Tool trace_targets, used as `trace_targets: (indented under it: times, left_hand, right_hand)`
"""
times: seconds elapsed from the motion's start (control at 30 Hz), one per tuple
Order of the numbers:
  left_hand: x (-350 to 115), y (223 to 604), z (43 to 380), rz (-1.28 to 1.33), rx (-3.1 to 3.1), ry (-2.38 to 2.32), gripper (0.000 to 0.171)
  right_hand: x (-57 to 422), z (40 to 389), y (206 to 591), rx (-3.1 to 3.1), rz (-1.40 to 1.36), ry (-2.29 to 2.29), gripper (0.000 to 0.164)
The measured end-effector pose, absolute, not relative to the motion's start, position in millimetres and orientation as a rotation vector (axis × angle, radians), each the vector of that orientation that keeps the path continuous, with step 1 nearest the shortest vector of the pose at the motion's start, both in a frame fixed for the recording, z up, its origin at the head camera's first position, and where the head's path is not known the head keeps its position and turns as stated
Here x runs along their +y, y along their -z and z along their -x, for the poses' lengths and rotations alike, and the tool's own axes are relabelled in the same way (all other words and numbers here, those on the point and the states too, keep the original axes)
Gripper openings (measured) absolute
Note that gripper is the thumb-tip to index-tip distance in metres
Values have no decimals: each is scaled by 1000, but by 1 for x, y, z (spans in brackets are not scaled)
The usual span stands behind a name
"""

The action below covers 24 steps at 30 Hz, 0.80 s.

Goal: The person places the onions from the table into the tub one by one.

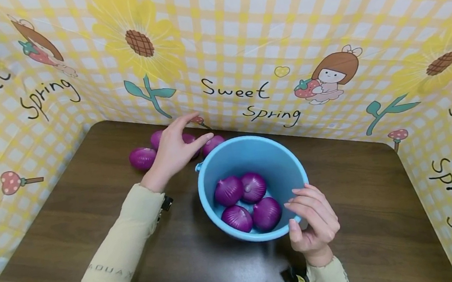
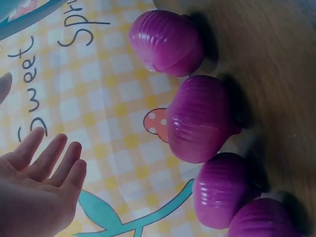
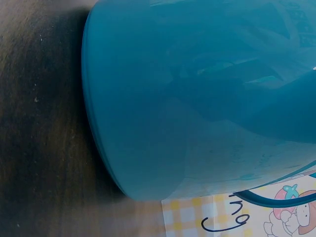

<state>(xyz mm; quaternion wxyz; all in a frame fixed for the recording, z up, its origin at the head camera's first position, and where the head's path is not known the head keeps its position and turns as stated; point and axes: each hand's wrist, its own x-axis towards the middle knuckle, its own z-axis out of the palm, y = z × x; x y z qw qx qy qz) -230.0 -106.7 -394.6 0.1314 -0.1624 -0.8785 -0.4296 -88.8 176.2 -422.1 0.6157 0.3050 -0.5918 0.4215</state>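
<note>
- Purple, glossy and finely ribbed, four round onions [image 1: 229, 191] sit clustered at the bottom of a light-blue bucket [image 1: 248, 152].
- Four matching onions [image 2: 200, 118] line the dark brown table [image 1: 368, 217], beyond the bucket's left side.
- Beside that row, the left hand [image 1: 174, 147] is released, fingers loosely extended.
- The right hand [image 1: 314, 217] grasps the bucket's rim.
- Yellow checked cloth [image 1: 215, 44] rises behind.
</note>
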Motion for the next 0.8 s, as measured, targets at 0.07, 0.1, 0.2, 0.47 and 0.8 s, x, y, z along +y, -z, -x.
trace_targets:
  times: [0.07,0.1,0.2,0.47,0.8]
  left_hand:
    - [-105,397,233,455,-2568,1247,70]
    - [-105,399,235,450,-2577,1249,71]
    - [-103,405,241,427,-2602,1265,71]
    - [-100,423,253,394,-2661,1289,74]
    - [-94,432,263,363,-2736,1266,77]
  right_hand:
    - [176,89,422,-1362,-703,-970,45]
    - [176,89,422,-1361,-704,-970,45]
    - [175,89,422,-1356,-705,-970,45]
    - [175,88,422,-1358,-703,-974,45]
    - [175,88,423,-1363,-701,-976,45]
